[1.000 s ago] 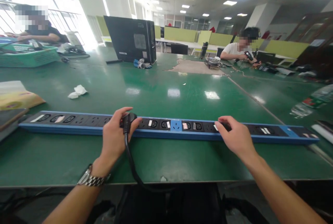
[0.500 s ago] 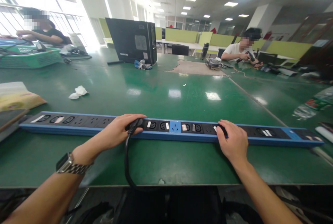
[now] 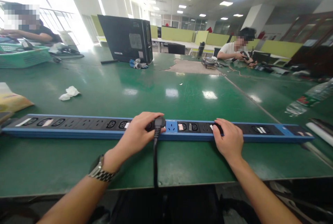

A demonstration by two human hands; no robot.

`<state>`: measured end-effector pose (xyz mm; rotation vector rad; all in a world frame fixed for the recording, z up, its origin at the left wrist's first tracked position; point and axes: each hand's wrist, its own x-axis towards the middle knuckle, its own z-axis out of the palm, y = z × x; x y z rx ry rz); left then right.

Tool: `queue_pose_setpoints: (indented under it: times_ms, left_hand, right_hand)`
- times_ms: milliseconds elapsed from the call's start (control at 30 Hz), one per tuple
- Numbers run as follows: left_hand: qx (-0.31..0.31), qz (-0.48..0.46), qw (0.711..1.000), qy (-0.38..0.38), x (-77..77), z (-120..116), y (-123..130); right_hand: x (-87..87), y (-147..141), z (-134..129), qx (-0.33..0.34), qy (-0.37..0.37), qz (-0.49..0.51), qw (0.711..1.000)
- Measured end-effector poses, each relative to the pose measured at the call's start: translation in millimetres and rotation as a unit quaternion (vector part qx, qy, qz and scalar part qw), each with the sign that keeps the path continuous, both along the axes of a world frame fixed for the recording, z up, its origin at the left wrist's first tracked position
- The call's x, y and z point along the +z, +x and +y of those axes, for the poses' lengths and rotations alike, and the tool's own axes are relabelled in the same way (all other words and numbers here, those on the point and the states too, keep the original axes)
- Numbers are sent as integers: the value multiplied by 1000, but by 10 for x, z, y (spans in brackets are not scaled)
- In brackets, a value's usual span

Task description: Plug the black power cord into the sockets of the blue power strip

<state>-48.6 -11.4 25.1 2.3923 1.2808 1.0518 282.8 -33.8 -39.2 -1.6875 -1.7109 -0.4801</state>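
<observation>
A long blue and black power strip [image 3: 166, 135] with several sockets lies across the table in front of me. My left hand [image 3: 140, 132], a watch on its wrist, is closed on a black power plug [image 3: 159, 122] just left of the blue socket [image 3: 171, 126]. The plug's thick cord [image 3: 155, 161] hangs down over the table's near edge. Whether the plug sits in a socket is hidden by my fingers. To the right of the middle, my right hand [image 3: 229, 137] grips the strip, thumb on the near side and fingers across the top.
Crumpled tissue [image 3: 70, 92] lies beyond the strip's left part. A black computer case [image 3: 127, 40] stands farther back, gloves [image 3: 138, 64] beside it. A plastic bottle [image 3: 307, 99] lies at the right, a green basket [image 3: 26, 57] at the left. Two people sit across the table.
My left hand has slid right along the strip with the plug, now close to the blue socket. My right hand keeps its place on the strip. The view has shifted slightly.
</observation>
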Motion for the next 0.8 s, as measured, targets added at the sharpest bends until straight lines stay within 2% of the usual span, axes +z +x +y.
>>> queue_pose_setpoints:
  times_ms: [100, 200, 333, 533, 667, 800]
  left_hand:
    - [-14, 47, 999, 6, -58, 43, 294]
    - [7, 89, 996, -8, -112, 72, 394]
    - [18, 100, 995, -16, -116, 76, 359]
    - [-3, 133, 990, -52, -60, 136, 312]
    - [-11, 153, 987, -48, -45, 171, 291]
    - [-25, 202, 977, -64, 50, 205, 298]
  right_hand:
    - [-11, 3, 8, 4, 5, 2, 1000]
    - [-20, 6, 15, 9, 14, 6, 1000]
    - [-17, 5, 16, 7, 12, 8, 1000]
    - [-8, 3, 9, 6, 2, 8, 1000]
    - [-7, 0, 8, 3, 1, 11, 1000]
    - [-2, -10, 5, 0, -3, 12, 1000]
